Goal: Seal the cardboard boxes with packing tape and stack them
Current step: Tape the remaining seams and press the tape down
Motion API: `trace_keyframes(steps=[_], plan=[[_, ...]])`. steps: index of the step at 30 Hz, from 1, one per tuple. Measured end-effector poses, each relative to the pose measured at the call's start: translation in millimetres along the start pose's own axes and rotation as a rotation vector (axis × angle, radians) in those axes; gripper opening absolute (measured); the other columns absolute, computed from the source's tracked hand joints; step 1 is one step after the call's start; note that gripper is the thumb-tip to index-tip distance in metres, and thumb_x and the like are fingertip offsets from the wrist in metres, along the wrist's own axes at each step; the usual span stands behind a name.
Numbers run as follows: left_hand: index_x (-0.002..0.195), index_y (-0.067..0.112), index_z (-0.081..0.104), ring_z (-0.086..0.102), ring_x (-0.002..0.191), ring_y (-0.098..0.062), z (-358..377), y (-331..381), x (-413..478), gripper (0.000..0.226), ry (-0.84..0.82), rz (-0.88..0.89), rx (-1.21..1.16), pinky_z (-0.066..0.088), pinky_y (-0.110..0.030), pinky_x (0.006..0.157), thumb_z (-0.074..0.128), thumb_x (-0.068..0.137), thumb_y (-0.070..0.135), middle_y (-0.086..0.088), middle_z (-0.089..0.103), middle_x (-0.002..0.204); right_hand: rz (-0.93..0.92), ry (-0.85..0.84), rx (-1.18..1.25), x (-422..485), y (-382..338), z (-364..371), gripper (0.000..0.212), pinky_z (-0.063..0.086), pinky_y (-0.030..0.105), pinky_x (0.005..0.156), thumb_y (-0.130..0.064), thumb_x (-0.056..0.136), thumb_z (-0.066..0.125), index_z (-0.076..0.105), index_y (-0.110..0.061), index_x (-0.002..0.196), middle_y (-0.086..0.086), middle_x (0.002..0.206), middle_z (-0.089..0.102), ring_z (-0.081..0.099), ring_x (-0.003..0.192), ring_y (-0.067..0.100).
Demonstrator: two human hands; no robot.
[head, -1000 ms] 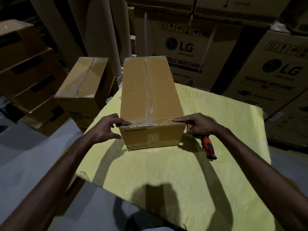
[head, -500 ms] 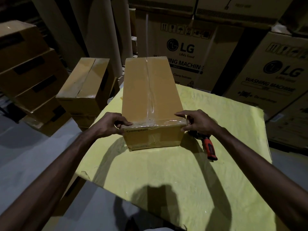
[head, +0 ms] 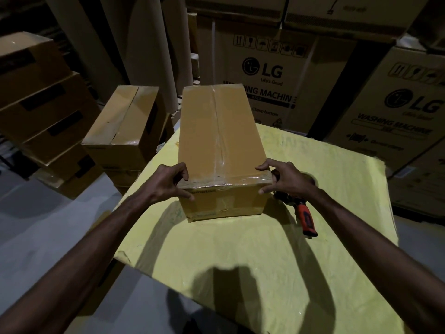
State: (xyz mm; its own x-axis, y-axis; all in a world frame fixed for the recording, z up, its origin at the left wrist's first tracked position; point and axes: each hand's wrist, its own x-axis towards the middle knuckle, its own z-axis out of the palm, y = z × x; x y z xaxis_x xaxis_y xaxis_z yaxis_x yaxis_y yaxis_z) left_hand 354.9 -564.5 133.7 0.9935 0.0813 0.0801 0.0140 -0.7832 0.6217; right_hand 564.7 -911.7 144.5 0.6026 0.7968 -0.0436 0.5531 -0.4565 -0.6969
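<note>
A long brown cardboard box [head: 216, 131] lies on the yellow-covered table [head: 240, 261], with clear tape along its top seam and across its near edge. My left hand [head: 168, 182] grips the box's near left corner, fingers on top and thumb on the front face. My right hand [head: 286, 179] grips the near right corner the same way. A tape dispenser with a red and black handle [head: 304, 213] lies on the table just right of the box, partly hidden by my right wrist.
A stack of taped boxes [head: 122, 131] stands just left of the table. More brown boxes [head: 43, 112] are piled at the far left. Large LG washing machine cartons [head: 265, 73] and tall cardboard rolls [head: 144, 44] line the back. Grey floor [head: 36, 225] lies to the left.
Both hands went from pressing flat fingers along the taped near edge to curling round the box's near corners. The box and dispenser have stayed in place.
</note>
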Motion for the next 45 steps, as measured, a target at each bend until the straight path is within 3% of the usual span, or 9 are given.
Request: trace_keyframes(steps=[4,8,10,13,19,23,31,36,45], plan=[[0.097,0.02,0.062,0.045,0.053,-0.006,14,10,-5,0.046,0.251,-0.106,-0.132,0.037,-0.013,0.052,0.092,0.072,0.043,0.0,0.052,0.061,0.046,0.066,-0.098,-6,-9,7,0.077,0.058,0.026,0.065,-0.065,0.068,0.085,0.053,-0.039,0.133,-0.01,0.099,0.072,0.068,0.078,0.003],[0.111,0.018,0.062,0.065,0.069,-0.004,35,23,5,0.046,0.656,-0.381,-0.372,0.058,-0.029,0.061,0.072,0.09,0.058,-0.007,0.065,0.085,0.138,0.608,-0.053,2,-15,29,0.069,0.045,0.031,0.054,-0.083,0.084,0.056,0.051,-0.036,0.135,-0.004,0.066,0.058,0.056,0.059,0.015],[0.132,0.024,0.054,0.067,0.098,-0.016,38,16,20,0.074,0.567,-0.592,-0.494,0.061,-0.043,0.079,0.072,0.08,0.073,-0.003,0.064,0.118,0.354,0.693,0.073,20,-22,33,0.078,0.053,0.036,0.07,-0.077,0.083,0.063,0.041,-0.034,0.144,-0.001,0.092,0.065,0.063,0.082,0.018],[0.146,0.021,0.045,0.067,0.111,-0.026,31,10,44,0.09,0.279,-0.757,-0.896,0.058,-0.046,0.094,0.077,0.078,0.07,-0.003,0.064,0.131,0.603,0.403,0.432,49,-30,31,0.099,0.052,0.043,0.096,-0.073,0.079,0.071,0.027,-0.031,0.157,0.004,0.14,0.055,0.058,0.123,0.029],[0.142,0.024,0.056,0.074,0.108,-0.03,27,-1,68,0.067,0.136,-0.637,-1.084,0.062,-0.048,0.089,0.075,0.088,0.057,-0.01,0.073,0.125,0.542,0.175,0.668,78,-34,24,0.079,0.058,0.029,0.068,-0.038,0.077,0.09,0.044,-0.018,0.138,0.005,0.122,0.066,0.068,0.099,0.02],[0.145,0.028,0.051,0.073,0.109,-0.032,29,-2,66,0.074,0.198,-0.627,-1.085,0.062,-0.053,0.088,0.086,0.082,0.046,-0.011,0.071,0.127,0.528,0.097,0.805,69,-35,26,0.076,0.063,0.04,0.078,-0.033,0.079,0.088,0.05,-0.017,0.143,0.01,0.123,0.071,0.072,0.104,0.029],[0.143,0.031,0.05,0.072,0.108,-0.029,19,29,10,0.083,0.297,-0.636,-1.071,0.063,-0.049,0.085,0.094,0.073,0.032,-0.005,0.07,0.124,0.438,0.235,0.775,19,-79,33,0.081,0.059,0.022,0.067,-0.021,0.075,0.092,0.048,-0.032,0.142,-0.004,0.119,0.069,0.069,0.103,0.014],[0.144,0.042,0.05,0.073,0.108,-0.016,7,71,-22,0.083,0.365,-0.456,-0.983,0.063,-0.042,0.085,0.093,0.074,0.034,0.009,0.071,0.123,0.332,0.341,0.777,-30,-105,24,0.098,0.057,0.034,0.098,-0.024,0.068,0.095,0.043,-0.035,0.151,-0.006,0.132,0.066,0.064,0.121,0.015],[0.145,0.05,0.045,0.069,0.106,-0.002,10,174,-18,0.091,0.32,-0.239,-0.835,0.06,-0.04,0.093,0.095,0.069,0.042,0.023,0.069,0.121,0.288,0.537,0.806,-130,-115,-35,0.088,0.059,0.032,0.091,-0.014,0.076,0.088,0.044,-0.028,0.151,0.001,0.133,0.065,0.067,0.118,0.017]])
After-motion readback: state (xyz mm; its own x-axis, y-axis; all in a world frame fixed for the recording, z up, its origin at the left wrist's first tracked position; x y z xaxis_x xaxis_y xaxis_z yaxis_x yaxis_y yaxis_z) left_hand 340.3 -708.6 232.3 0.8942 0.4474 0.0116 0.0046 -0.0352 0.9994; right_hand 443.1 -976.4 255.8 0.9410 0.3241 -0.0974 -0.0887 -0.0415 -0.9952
